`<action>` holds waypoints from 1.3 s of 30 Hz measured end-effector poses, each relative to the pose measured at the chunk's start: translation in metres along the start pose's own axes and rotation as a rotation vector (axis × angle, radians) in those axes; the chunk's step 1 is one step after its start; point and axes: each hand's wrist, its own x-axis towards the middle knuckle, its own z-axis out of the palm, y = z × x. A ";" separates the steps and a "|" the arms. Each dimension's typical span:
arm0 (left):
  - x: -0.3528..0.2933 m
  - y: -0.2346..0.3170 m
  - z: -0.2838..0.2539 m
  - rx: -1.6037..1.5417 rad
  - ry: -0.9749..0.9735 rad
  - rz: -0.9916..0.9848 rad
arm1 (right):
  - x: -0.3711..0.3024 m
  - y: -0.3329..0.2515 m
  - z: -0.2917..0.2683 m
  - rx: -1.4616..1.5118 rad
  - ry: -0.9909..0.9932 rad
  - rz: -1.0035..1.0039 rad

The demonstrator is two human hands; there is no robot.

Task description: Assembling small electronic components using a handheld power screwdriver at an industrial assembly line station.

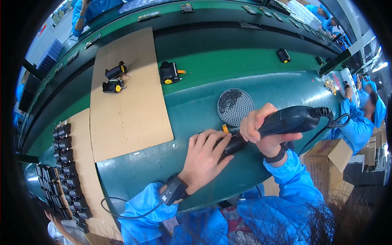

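Note:
My right hand [263, 132] grips a black electric screwdriver [293, 119] with a coiled cord. The tool slants down to the left, toward a black plastic housing [236, 144] on the green tabletop. My left hand [204, 159] is closed round that housing and mostly covers it. An orange-yellow piece [225, 128] shows just beyond the left fingertips. The tip of the screwdriver is hidden between the hands. Just past my hands sits a round grey dish [250, 115] holding a pile of small dark pieces, probably screws.
Cardboard [130, 126] carries two black-and-yellow assemblies [115, 78]; a third [169, 72] lies beside it. Rows of black housings [67, 167] line the left. Circuit boards [149, 16] lie along the far line. A co-worker [355, 118] and an open carton [326, 163] are at right.

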 end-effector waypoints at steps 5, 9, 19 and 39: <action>-0.001 0.001 -0.002 0.010 -0.012 0.000 | -0.002 -0.005 0.005 -0.054 0.016 0.048; -0.002 0.002 -0.003 0.011 -0.023 0.011 | -0.004 -0.004 0.000 -0.022 -0.022 -0.004; -0.002 0.001 -0.002 0.006 -0.051 0.016 | 0.029 -0.017 -0.028 -0.095 0.194 -0.149; -0.001 0.000 0.000 -0.006 -0.055 0.009 | 0.032 -0.005 -0.049 -0.165 0.232 -0.150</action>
